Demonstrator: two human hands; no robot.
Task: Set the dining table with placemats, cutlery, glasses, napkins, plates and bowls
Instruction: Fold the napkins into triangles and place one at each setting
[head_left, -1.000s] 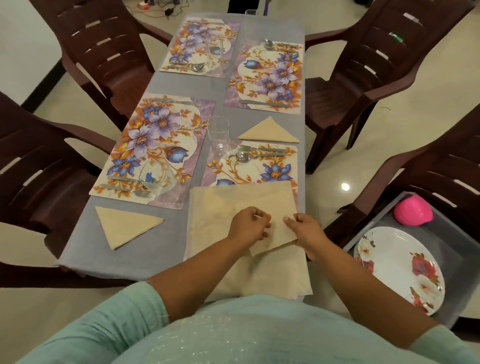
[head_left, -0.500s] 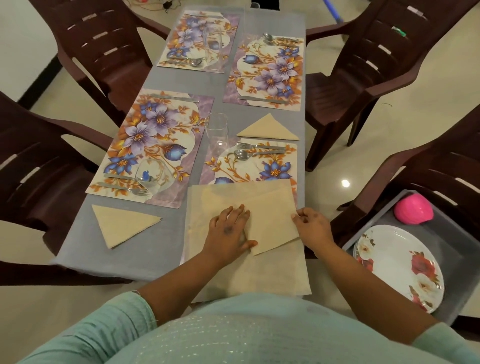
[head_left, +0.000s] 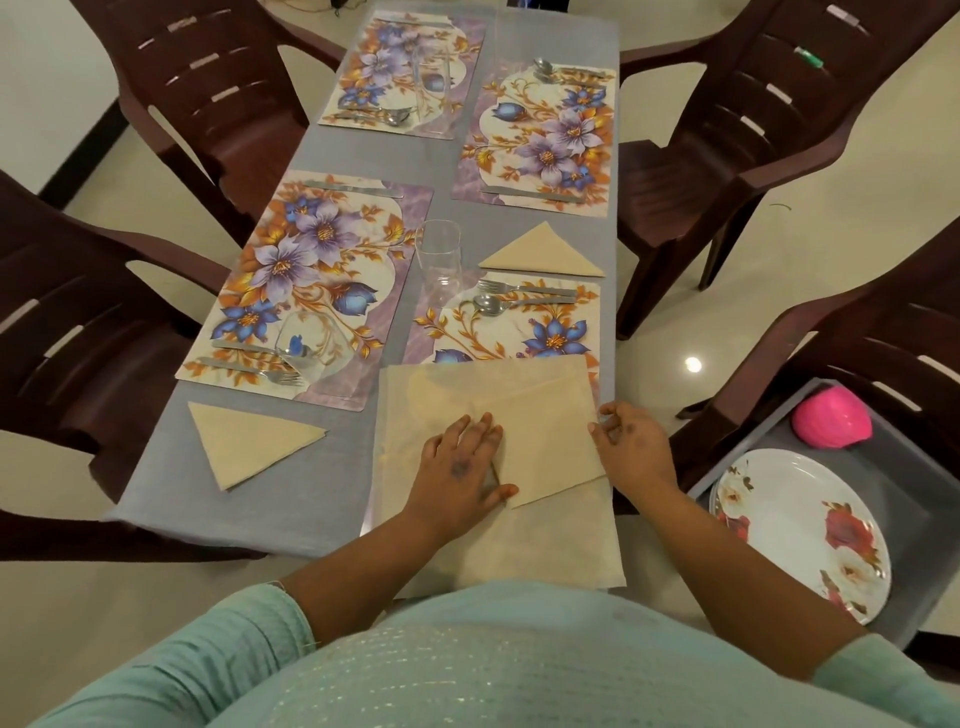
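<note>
Beige cloth napkin (head_left: 545, 431), soft matte weave, folded over into a rough triangle atop a stack of like napkins (head_left: 540, 540) at the near right end of the table (head_left: 249, 499); stack overhanging the near table edge.
Left hand (head_left: 462, 467): flat, fingers straight, pressing on the folded napkin beside its folded edge.
Right hand (head_left: 631, 441): at the napkin's right edge, fingertips curled and pinching the cloth there.
Grey tablecloth, smooth, covering the long rectangular table.
Four glossy rectangular placemats, floral print in purple, blue and orange: near left (head_left: 306, 286), near right (head_left: 498, 332) partly under the napkin stack, far left (head_left: 400, 73), far right (head_left: 540, 135).
Two finished napkins, flat triangles: one (head_left: 249, 441) on the cloth just below the near left placemat, one (head_left: 543, 254) between the two right-hand placemats.
Clear glass tumbler (head_left: 439, 257), upright, at the top left corner of the near right placemat. Second clear glass (head_left: 304, 348) on the near left placemat, near its cutlery.
Steel fork (head_left: 524, 287) and spoon (head_left: 498, 304), side by side along the top of the near right placemat. Further steel cutlery on the other three mats.
Grey rectangular bin (head_left: 888, 499), low on the right: holding white round plates (head_left: 800, 535) with red flower print, stacked, and a bright pink rounded bowl (head_left: 831, 423), seemingly upside down.
Dark brown moulded plastic chairs (head_left: 779, 130), slotted backs, round the table.
</note>
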